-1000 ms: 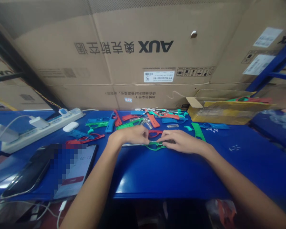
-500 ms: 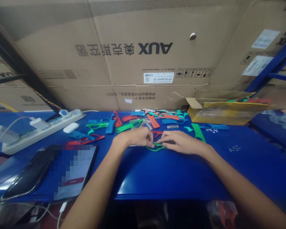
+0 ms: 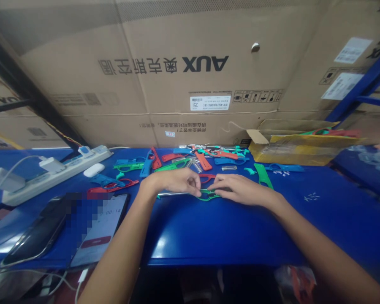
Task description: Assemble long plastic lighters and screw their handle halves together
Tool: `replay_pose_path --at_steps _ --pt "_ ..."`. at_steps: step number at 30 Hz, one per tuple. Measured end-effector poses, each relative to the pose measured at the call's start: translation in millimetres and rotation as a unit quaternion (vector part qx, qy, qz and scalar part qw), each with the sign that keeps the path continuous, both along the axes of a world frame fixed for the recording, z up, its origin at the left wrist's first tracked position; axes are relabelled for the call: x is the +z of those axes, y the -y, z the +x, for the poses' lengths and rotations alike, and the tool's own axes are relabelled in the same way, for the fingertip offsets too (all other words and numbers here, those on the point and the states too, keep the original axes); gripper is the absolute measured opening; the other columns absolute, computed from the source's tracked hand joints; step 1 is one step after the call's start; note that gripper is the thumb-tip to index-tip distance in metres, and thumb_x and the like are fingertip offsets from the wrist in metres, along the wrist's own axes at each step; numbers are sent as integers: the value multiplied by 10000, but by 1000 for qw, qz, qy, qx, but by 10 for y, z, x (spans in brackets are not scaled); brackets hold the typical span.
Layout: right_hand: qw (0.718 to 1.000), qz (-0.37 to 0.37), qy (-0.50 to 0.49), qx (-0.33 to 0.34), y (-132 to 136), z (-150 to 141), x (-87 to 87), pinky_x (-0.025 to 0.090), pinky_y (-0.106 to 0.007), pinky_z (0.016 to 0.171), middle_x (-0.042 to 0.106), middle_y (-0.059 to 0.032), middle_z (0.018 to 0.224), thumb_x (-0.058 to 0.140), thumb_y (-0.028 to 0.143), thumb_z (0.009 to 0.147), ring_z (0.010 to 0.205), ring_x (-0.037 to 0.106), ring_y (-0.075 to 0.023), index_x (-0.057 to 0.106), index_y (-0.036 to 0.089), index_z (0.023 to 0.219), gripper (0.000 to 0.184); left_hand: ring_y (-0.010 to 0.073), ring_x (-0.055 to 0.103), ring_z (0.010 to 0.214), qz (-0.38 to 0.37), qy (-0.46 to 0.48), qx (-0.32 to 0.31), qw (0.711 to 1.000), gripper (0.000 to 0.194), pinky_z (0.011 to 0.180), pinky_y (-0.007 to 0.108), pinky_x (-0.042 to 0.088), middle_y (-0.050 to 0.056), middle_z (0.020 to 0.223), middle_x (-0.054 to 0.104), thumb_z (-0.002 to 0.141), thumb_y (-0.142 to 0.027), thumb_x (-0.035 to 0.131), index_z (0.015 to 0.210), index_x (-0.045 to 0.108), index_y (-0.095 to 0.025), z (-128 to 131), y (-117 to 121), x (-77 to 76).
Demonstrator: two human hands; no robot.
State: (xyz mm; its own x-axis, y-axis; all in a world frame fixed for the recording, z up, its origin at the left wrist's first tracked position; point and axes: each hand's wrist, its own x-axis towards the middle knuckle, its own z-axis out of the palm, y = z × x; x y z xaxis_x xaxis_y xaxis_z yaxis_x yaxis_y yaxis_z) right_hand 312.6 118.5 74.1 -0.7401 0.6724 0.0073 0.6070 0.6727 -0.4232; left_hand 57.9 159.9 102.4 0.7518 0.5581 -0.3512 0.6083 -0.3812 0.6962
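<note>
Left hand has slid a bit left, I cannot tell if its fingers pinch, and the right hand holds a green handle in its fingers over the desk.

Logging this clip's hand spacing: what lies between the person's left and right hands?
In the head view, part of a green plastic handle shell shows between the left hand and right hand; a red handle shell lies just beyond.

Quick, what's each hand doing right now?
Left hand: curled at the green lighter casing; whether it grips anything cannot be told.
Right hand: closed on that casing.
</note>
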Motion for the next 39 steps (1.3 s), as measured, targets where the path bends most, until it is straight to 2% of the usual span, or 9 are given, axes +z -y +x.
replay_pose_path --at_steps 5,9,15,19,22,27,30,34,39 --pt "998 -34 -59 1 -31 38 -6 484 -356 868 656 -79 1118 500 337 1014 987 617 -206 665 234 1268 320 151 587 688 40 9 39 998 298 639 256 429 15 808 685 943 -401 536 1110 620 -169 100 -62 -139" --pt "993 -18 -116 -10 -59 51 12 477 -371 899 663 -70 1101 518 361 1008 985 615 -204 691 230 1172 272 173 630 802 155 8 26 987 243 705 262 431 36 935 715 922 -350 580 1070 667 -177 169 -79 -205" --pt "972 -22 -228 -56 -56 -22 38 478 -374 931 672 -69 1086 531 379 994 1025 622 -207 705 215 1013 240 165 628 802 241 106 45 964 260 721 270 438 30 938 712 1003 -340 468 999 670 -177 205 -21 -71" --pt "937 -98 -314 -117 -66 -78 4 520 -373 860 684 -53 968 604 413 937 905 648 -193 667 197 982 230 170 650 856 234 135 44 962 254 763 276 460 32 974 721 1006 -370 501 1069 657 -180 199 55 5" --pt "907 -159 -355 -159 -78 -102 -28 545 -335 720 662 -26 849 633 464 896 768 646 -171 624 197 971 277 189 650 947 259 139 52 954 339 847 308 472 54 1056 717 1042 -430 427 1084 660 -187 191 120 -34" --pt "904 -152 -341 -209 -85 -131 -55 485 -281 582 605 16 743 622 508 883 620 582 -130 580 216 961 305 228 637 1086 334 141 72 929 420 928 351 483 82 1225 679 951 -518 602 1233 583 -207 226 203 -196" --pt "898 -158 -345 -221 -82 -143 -61 477 -284 608 592 21 732 626 510 875 627 582 -128 557 219 914 302 221 648 1060 368 128 87 917 293 888 333 488 72 1184 692 994 -431 560 1186 593 -212 275 228 -266" --pt "910 -168 -319 -204 -66 -120 -49 474 -289 638 594 15 746 636 515 881 659 588 -133 565 209 902 314 192 661 980 339 143 106 924 194 824 289 483 67 1141 709 999 -317 552 1134 619 -194 266 212 -295" --pt "969 -100 -198 -111 -35 -23 19 424 -261 627 617 15 751 693 475 872 687 561 -130 623 198 928 291 174 679 884 266 137 80 951 220 789 267 468 42 1034 751 978 -347 579 1097 692 -199 132 146 -283"
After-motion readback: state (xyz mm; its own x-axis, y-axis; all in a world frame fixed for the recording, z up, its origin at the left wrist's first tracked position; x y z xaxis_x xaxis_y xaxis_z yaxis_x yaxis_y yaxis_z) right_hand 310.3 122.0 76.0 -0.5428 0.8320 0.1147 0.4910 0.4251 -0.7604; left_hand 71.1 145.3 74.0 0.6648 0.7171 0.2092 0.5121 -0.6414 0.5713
